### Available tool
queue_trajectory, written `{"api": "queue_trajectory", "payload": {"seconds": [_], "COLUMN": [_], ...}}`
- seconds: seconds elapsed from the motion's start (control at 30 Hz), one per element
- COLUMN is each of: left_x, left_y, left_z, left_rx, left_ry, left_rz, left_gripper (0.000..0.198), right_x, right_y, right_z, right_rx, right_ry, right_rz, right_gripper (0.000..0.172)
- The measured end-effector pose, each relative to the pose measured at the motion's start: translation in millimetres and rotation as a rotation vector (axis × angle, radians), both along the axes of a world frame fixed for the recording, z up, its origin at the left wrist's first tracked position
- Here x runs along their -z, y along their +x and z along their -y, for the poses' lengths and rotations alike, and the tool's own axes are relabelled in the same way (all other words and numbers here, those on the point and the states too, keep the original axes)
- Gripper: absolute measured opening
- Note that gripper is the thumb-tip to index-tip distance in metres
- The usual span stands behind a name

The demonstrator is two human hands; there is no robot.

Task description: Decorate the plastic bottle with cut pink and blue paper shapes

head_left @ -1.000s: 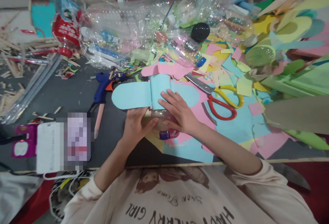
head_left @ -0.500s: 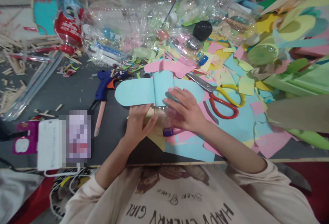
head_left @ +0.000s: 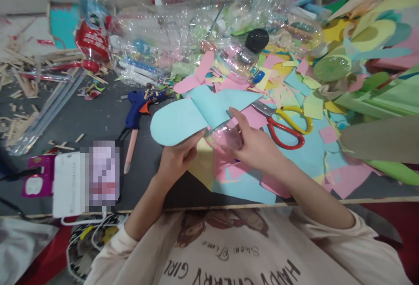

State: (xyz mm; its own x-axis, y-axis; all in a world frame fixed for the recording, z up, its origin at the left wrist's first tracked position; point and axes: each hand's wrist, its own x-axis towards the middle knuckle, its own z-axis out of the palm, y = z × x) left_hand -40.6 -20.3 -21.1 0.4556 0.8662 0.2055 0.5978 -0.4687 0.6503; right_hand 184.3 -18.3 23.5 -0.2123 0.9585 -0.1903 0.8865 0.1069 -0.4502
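A small clear plastic bottle (head_left: 225,135) lies tilted in front of me, its neck toward my right palm. Light blue paper (head_left: 212,106) wraps its body, with a rounded blue wing (head_left: 176,123) on the left and a pointed-looking one on the right. Pink paper strips (head_left: 196,74) stick out at its far end. My left hand (head_left: 178,156) is closed on the left side, fingers under the blue wing. Around the bottle's right side curls my right hand (head_left: 258,143), index finger on the blue paper. The purple cap is mostly hidden by that hand.
Scissors (head_left: 286,130) with red and yellow handles lie right of the hands. At left are a blue glue gun (head_left: 133,109), a phone (head_left: 104,171) and a white power bank (head_left: 68,184). Paper scraps, clear bottles (head_left: 157,27) and wood sticks (head_left: 24,84) cover the back and sides.
The winged bottle has tilted, its far end swinging left and its cap end right. My right hand has moved from lying over it to gripping its side.
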Motion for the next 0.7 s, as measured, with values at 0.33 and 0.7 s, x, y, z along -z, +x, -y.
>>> {"api": "queue_trajectory", "payload": {"seconds": [0.33, 0.7], "left_x": [-7.8, -1.8], "left_y": [-0.4, 2.4], "left_z": [-5.9, -7.4], "left_rx": [-0.048, -0.002], "left_ry": [0.139, -0.026], "left_rz": [-0.061, -0.252], "left_gripper": [0.025, 0.032], "right_x": [-0.4, -4.5], "right_y": [93.9, 79.0], "right_z": [-48.8, -63.8], "right_rx": [-0.230, -0.126], "right_ry": [0.101, 0.404], "right_rz": [-0.139, -0.037], "right_gripper": [0.062, 0.045]}}
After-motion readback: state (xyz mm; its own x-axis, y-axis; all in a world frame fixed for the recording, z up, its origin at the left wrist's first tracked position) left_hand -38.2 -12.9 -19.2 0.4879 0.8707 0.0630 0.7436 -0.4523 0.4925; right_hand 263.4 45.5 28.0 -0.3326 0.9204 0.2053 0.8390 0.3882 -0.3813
